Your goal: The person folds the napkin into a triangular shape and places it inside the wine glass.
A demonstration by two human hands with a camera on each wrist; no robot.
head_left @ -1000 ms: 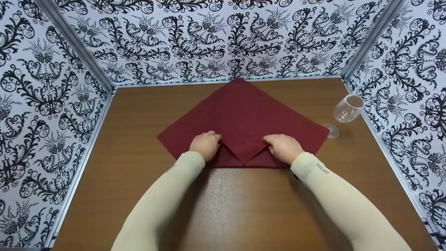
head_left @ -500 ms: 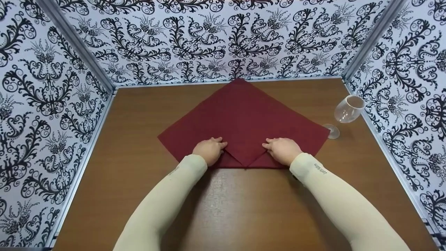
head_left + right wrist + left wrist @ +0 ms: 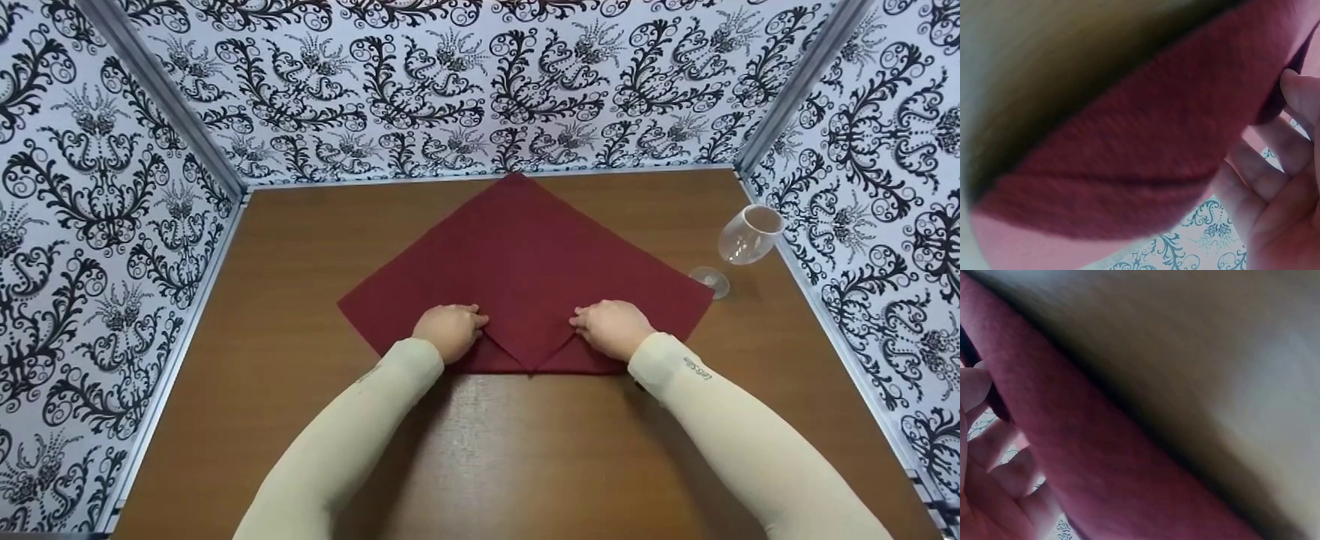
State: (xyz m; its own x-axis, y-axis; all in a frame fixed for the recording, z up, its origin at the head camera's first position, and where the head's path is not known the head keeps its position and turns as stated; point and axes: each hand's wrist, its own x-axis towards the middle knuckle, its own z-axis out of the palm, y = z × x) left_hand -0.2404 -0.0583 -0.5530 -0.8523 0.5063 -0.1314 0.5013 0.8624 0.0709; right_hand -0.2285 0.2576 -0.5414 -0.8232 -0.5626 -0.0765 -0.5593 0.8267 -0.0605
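Observation:
A dark red cloth napkin (image 3: 517, 255) lies on the table with its near side folded straight and a pointed flap hanging toward me over that fold. My left hand (image 3: 450, 332) pinches the flap's left edge; in the left wrist view its thumb (image 3: 974, 385) meets the cloth, and the fingers sit behind it. On the flap's right edge, my right hand (image 3: 613, 328) has a similar pinch, its thumb (image 3: 1300, 93) at the cloth in the right wrist view. Some fingertips are hidden by the fabric.
A clear stemmed wine glass (image 3: 750, 236) stands at the right, its foot touching or just under the napkin's right corner. Patterned panels (image 3: 450, 90) wall the wooden table (image 3: 510, 450) at the back and both sides.
The napkin's near fold and flap tip have shifted slightly toward me. Both hands have come a little nearer too, and the left one has also moved slightly rightward since the first frame.

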